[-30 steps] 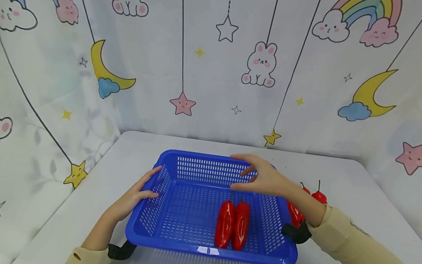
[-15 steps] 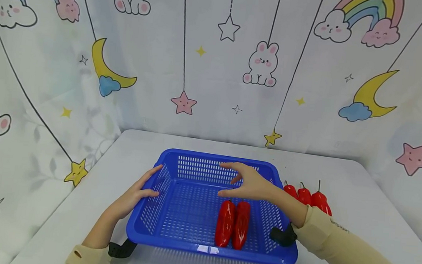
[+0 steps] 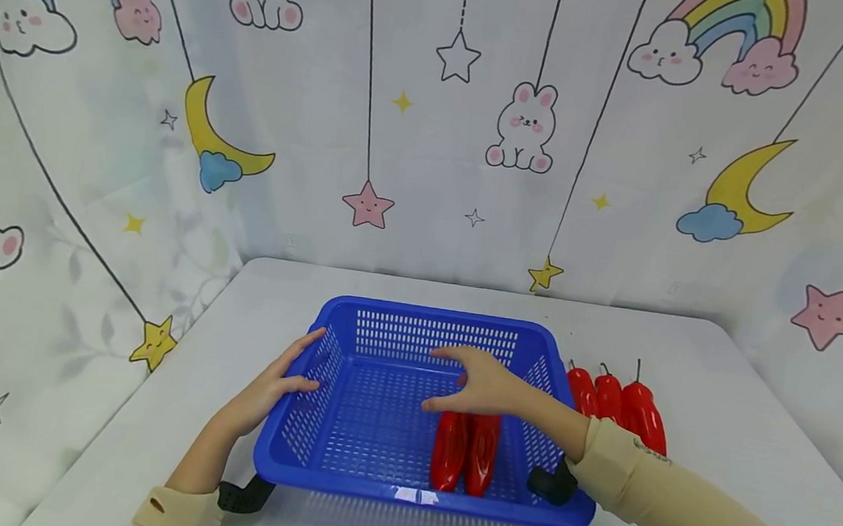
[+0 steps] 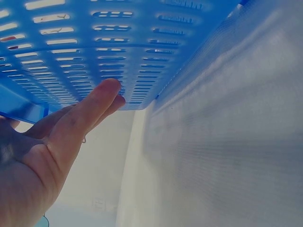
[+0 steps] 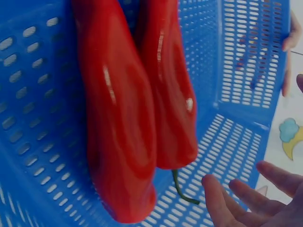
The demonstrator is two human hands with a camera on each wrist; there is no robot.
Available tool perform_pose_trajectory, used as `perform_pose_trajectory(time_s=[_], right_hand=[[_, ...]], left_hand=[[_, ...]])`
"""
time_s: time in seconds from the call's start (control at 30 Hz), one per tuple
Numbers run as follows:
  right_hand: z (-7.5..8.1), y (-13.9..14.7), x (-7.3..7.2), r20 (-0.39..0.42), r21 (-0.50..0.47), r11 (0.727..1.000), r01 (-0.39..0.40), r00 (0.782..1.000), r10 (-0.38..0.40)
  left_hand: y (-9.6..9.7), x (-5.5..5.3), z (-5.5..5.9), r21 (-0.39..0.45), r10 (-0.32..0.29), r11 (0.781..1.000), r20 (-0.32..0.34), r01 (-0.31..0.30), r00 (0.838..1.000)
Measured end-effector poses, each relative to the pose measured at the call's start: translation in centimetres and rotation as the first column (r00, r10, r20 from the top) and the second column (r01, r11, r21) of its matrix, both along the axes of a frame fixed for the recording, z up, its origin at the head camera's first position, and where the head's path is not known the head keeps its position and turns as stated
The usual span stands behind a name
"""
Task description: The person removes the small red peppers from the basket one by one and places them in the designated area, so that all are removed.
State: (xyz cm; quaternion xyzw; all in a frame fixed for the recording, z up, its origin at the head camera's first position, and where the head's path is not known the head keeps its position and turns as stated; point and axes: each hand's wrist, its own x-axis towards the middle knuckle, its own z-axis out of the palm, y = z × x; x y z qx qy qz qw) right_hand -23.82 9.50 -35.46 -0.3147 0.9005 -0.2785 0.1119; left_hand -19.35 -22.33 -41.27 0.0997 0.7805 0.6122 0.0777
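A blue plastic basket with slotted walls is at the middle of the table. My left hand holds its left rim, thumb over the edge and fingers along the outside wall, as the left wrist view shows. Inside, two glossy red chili peppers lie side by side toward the right. My right hand hovers over their stem ends, thumb and fingers spread apart, holding nothing. In the right wrist view its fingers are apart from the peppers, near a thin green stem.
More red chili peppers lie on the white table just right of the basket, partly hidden by the right sleeve. A printed cloth stands behind the table and along its sides.
My right hand has moved left and then down, closer to the two peppers in the basket. The peppers outside the basket are less covered by the arm. My left hand stays on the rim.
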Motion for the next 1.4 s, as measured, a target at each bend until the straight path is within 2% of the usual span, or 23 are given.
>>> perform_pose_trajectory(time_s=[0.23, 0.5, 0.63, 0.87, 1.03, 1.4], right_hand=[[-0.7, -0.1, 0.3, -0.033, 0.067, 0.998, -0.020, 0.999, 0.022], [-1.4, -0.5, 0.6, -0.055, 0.210, 0.977, 0.035, 0.998, -0.024], [-1.6, -0.6, 0.7, -0.085, 0.260, 0.965, 0.041, 0.996, -0.019], [-2.2, -1.2, 0.8, -0.099, 0.381, 0.923, 0.055, 0.995, -0.018], [-2.6, -1.6, 0.8, -0.109, 0.441, 0.896, 0.049, 0.994, -0.001], [-3.3, -2.1, 1.0, -0.120, 0.549, 0.835, 0.040, 0.992, 0.031]], left_hand=[[0.0, 0.0, 0.0, -0.001, 0.004, 1.000, 0.004, -0.004, 1.000], [0.1, 0.3, 0.2, 0.006, -0.018, 1.000, 0.001, 0.018, 1.000], [0.1, 0.3, 0.2, 0.010, -0.012, 1.000, 0.010, 0.012, 1.000], [0.0, 0.2, 0.0, 0.005, -0.010, 1.000, 0.004, 0.010, 1.000], [0.0, 0.2, -0.1, 0.000, 0.005, 1.000, 0.010, -0.005, 1.000], [0.0, 0.1, 0.1, -0.003, -0.004, 1.000, 0.003, 0.004, 1.000]])
